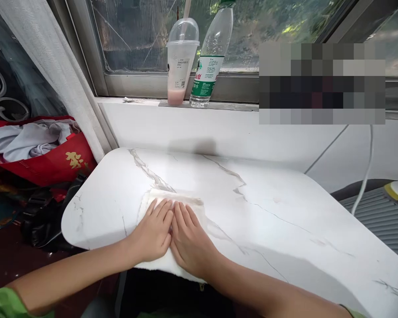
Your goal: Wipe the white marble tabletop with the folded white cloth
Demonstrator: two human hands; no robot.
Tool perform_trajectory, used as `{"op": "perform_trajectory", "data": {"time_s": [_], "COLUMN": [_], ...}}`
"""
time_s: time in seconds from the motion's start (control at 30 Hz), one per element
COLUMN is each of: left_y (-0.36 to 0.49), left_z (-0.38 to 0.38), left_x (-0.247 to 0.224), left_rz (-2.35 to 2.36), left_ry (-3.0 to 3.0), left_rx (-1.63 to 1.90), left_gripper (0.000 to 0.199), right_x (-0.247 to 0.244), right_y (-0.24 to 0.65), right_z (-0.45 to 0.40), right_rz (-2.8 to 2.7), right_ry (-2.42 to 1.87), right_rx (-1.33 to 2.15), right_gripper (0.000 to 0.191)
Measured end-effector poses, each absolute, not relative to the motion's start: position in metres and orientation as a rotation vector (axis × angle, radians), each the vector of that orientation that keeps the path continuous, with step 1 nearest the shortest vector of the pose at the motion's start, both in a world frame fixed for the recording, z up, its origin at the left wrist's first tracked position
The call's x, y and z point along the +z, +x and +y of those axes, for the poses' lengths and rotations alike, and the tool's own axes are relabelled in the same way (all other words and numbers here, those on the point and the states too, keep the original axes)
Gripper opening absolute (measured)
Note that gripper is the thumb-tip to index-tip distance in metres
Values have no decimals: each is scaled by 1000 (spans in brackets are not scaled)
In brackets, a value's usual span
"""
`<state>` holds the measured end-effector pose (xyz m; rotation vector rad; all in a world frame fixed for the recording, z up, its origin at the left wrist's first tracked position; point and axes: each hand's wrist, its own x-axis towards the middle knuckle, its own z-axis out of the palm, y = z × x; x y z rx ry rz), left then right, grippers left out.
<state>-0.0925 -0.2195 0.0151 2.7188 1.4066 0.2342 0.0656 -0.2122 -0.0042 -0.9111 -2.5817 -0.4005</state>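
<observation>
A white cloth (166, 264) lies spread on the white marble-patterned table (265, 229), its near edge hanging at the table's front edge. My left hand (154, 232) rests palm down on the cloth, fingers stretched forward. Beside it, my right hand (189, 237) presses flat on the same cloth, with fingers extended. The two hands touch or nearly touch along their thumbs and index fingers. Much of the cloth's middle is hidden beneath them.
On the windowsill stand a lidded plastic cup (179, 66) with pink drink and a tilted water bottle (207, 75). A red bag (49, 154) of clothes sits at left beside a curtain (53, 57). A white cable (366, 172) hangs at right, near a pixelated patch.
</observation>
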Motion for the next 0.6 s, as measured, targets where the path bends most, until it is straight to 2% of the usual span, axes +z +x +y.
{"op": "perform_trajectory", "data": {"time_s": [0.13,0.23,0.37,0.6], "left_y": [-112,-131,-153,-172], "left_z": [-183,-143,-93,-17], "left_x": [13,9,8,10], "left_rz": [1536,1639,1712,1730], "left_ry": [2609,2480,2453,2531], "left_rx": [424,589,658,622], "left_gripper": [48,34,22,22], "right_x": [-10,-12,-12,-14], "right_y": [44,23,-6,-37], "right_z": [-169,-127,-77,-5], "right_rz": [-2594,-2559,-2532,-2473], "right_ry": [-941,-969,-987,-1125], "right_rx": [-153,-1,-52,-110], "right_gripper": [54,50,45,46]}}
